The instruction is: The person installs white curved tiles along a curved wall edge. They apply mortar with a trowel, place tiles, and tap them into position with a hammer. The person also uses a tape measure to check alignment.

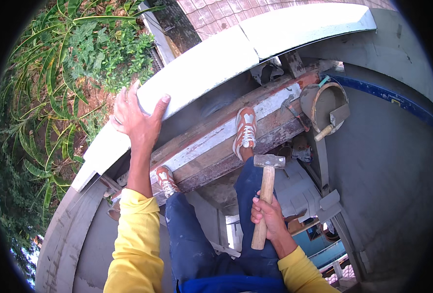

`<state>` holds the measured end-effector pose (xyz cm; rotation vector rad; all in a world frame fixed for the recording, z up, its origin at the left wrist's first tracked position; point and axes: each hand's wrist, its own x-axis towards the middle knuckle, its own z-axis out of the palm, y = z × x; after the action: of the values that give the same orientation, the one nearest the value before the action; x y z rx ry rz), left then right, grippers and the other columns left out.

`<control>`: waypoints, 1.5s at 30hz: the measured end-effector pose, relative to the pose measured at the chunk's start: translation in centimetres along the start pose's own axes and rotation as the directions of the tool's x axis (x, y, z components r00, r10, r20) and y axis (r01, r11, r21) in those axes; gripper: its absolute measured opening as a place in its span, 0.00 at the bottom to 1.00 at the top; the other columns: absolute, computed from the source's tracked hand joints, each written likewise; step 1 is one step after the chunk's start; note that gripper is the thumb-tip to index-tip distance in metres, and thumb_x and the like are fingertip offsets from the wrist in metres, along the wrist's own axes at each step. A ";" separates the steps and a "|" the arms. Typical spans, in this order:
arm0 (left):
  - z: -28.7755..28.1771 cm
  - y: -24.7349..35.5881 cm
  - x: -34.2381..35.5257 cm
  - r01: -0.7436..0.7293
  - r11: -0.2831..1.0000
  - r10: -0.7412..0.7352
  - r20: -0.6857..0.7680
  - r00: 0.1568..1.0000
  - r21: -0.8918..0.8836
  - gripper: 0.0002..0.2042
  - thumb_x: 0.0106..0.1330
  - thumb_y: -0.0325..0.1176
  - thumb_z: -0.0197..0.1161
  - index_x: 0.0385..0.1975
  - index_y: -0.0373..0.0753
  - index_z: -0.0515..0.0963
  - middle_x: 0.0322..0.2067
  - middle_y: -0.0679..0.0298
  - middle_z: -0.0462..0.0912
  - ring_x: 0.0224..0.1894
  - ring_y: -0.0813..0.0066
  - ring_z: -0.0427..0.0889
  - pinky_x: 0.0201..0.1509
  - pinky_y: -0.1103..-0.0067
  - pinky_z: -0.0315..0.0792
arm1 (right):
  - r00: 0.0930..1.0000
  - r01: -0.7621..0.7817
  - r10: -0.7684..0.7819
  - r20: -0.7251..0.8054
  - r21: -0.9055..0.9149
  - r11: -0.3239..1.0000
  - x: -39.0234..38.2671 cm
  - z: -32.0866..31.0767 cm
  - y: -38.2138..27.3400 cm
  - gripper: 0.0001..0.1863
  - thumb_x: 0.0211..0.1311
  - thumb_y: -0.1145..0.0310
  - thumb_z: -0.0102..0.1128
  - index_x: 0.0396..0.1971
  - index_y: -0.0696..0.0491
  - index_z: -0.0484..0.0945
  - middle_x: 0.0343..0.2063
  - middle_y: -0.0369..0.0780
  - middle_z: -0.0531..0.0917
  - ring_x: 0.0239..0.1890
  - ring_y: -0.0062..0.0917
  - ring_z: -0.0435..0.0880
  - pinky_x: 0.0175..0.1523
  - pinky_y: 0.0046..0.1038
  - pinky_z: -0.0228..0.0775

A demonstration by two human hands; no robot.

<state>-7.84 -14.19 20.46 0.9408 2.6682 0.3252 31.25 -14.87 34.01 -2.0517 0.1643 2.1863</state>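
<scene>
My left hand (139, 117) rests with fingers spread over the edge of a long white slab (197, 71), which curves across the top of a grey wall in this view. A seam splits the slab near its middle. In my right hand (269, 215) is a hammer (264, 205), gripped around its wooden handle. Its blocky grey metal head points up, away from me, and is apart from the slab. My shoes stand on wooden planks (206, 146) just below the slab.
A mortar bucket (319, 105) with a trowel (340, 115) sits at the planks' right end, beside another hand tool (297, 113). A blue bar (387, 95) lies further right. Green plants (99, 53) grow beyond the slab at left. Past the planks' near edge is a drop to a lower level.
</scene>
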 end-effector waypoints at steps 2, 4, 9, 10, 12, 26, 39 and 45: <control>0.1 0.5 -0.8 -0.019 1.000 0.020 -0.039 0.999 0.012 0.42 0.62 0.70 0.69 0.74 0.55 0.71 0.78 0.51 0.62 0.83 0.50 0.50 0.80 0.42 0.27 | 0.996 -0.083 0.084 0.013 -0.045 0.996 0.5 -1.3 -2.3 0.15 0.74 0.76 0.62 0.54 0.48 0.69 0.28 0.33 0.71 0.20 0.16 0.71 0.24 0.22 0.66; 0.1 0.6 -0.9 -0.023 1.000 0.023 -0.026 0.999 0.017 0.42 0.62 0.69 0.69 0.73 0.54 0.71 0.78 0.51 0.61 0.83 0.50 0.50 0.80 0.41 0.28 | 0.990 -0.140 0.140 0.027 -0.026 0.990 1.3 -1.4 -4.3 0.14 0.74 0.76 0.61 0.52 0.47 0.70 0.28 0.33 0.71 0.21 0.15 0.70 0.24 0.22 0.66; -0.9 2.1 -1.1 0.034 0.999 -0.034 0.018 0.999 0.015 0.44 0.58 0.66 0.74 0.70 0.48 0.71 0.75 0.46 0.61 0.81 0.45 0.53 0.77 0.35 0.34 | 0.984 -0.177 0.179 0.013 -0.077 0.981 3.1 -1.3 -7.4 0.13 0.74 0.76 0.62 0.52 0.47 0.70 0.27 0.33 0.71 0.21 0.16 0.69 0.25 0.22 0.65; -1.1 2.2 -1.0 0.012 1.000 -0.012 -0.004 1.000 0.015 0.43 0.57 0.66 0.75 0.69 0.48 0.72 0.75 0.46 0.61 0.80 0.45 0.54 0.77 0.35 0.34 | 0.980 -0.197 0.199 0.017 -0.087 0.977 3.2 -1.3 -8.0 0.14 0.74 0.76 0.62 0.51 0.47 0.69 0.27 0.33 0.71 0.21 0.16 0.69 0.25 0.23 0.65; -1.4 2.7 -0.9 0.019 1.000 -0.019 -0.001 1.000 0.006 0.42 0.57 0.66 0.75 0.68 0.49 0.73 0.74 0.47 0.62 0.80 0.45 0.54 0.77 0.35 0.34 | 0.973 -0.226 0.229 0.013 -0.115 0.967 3.4 -1.3 -8.9 0.15 0.73 0.77 0.63 0.51 0.47 0.68 0.27 0.34 0.71 0.21 0.17 0.69 0.25 0.23 0.65; -1.6 3.1 -0.4 0.045 0.998 -0.046 -0.010 0.999 -0.031 0.40 0.57 0.65 0.77 0.66 0.51 0.76 0.75 0.49 0.62 0.80 0.45 0.55 0.79 0.40 0.32 | 0.973 -0.224 0.226 -0.037 -0.362 0.905 3.9 0.2 -10.3 0.13 0.76 0.69 0.64 0.50 0.45 0.67 0.27 0.33 0.72 0.21 0.17 0.70 0.25 0.24 0.65; -1.4 2.4 -0.8 0.005 1.000 -0.006 -0.032 0.999 -0.024 0.39 0.59 0.64 0.76 0.67 0.51 0.75 0.75 0.49 0.62 0.80 0.48 0.55 0.79 0.40 0.31 | 1.000 -0.006 0.016 0.020 -0.418 0.908 5.0 2.3 -13.1 0.14 0.79 0.61 0.62 0.48 0.47 0.65 0.30 0.35 0.74 0.21 0.19 0.74 0.26 0.24 0.71; -0.8 1.7 -0.5 0.013 1.000 -0.013 0.023 1.000 -0.004 0.40 0.60 0.65 0.75 0.69 0.53 0.73 0.75 0.52 0.61 0.82 0.50 0.51 0.79 0.41 0.29 | 0.999 0.006 0.000 0.041 -0.146 0.989 7.5 5.4 -12.1 0.12 0.78 0.61 0.63 0.47 0.45 0.67 0.28 0.33 0.73 0.22 0.15 0.71 0.25 0.21 0.66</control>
<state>-6.82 -13.34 21.86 0.9204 2.6506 0.3148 27.61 -1.78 27.02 -2.0766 -0.0036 2.2994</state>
